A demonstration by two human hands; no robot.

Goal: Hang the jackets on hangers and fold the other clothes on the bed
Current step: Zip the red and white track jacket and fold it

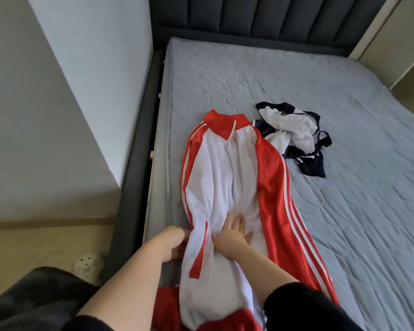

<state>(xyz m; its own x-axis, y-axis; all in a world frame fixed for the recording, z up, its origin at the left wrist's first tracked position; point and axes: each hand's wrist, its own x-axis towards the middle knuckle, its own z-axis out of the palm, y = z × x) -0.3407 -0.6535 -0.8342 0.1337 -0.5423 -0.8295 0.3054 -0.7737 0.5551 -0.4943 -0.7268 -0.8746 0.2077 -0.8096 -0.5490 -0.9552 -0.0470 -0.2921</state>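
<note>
On the left side of the mattress (344, 187), a red-and-white jacket (225, 168) lies lengthwise, front up and zipped. Its red collar (221, 125) points toward the dark padded headboard (273, 15), and its hem hangs over the near edge toward the person. Red sleeves with white stripes run along both sides of the white front panel.

The left hand (175, 242) is at the jacket's left edge, fingers curled into the fabric and gripping it; the fingertips are hidden by the cloth. The right hand (232, 235) lies flat on the white front, low on the jacket beside the zip line. Its fingers are straight and slightly spread, pressing the fabric down, which wrinkles around them. Both forearms emerge from dark sleeves.

A crumpled navy-and-white garment (294, 130) lies on the mattress just right of the collar, touching the jacket's right shoulder. A white perforated object (87, 263), too indistinct to identify, lies on the floor left of the bed frame (129, 163).
</note>
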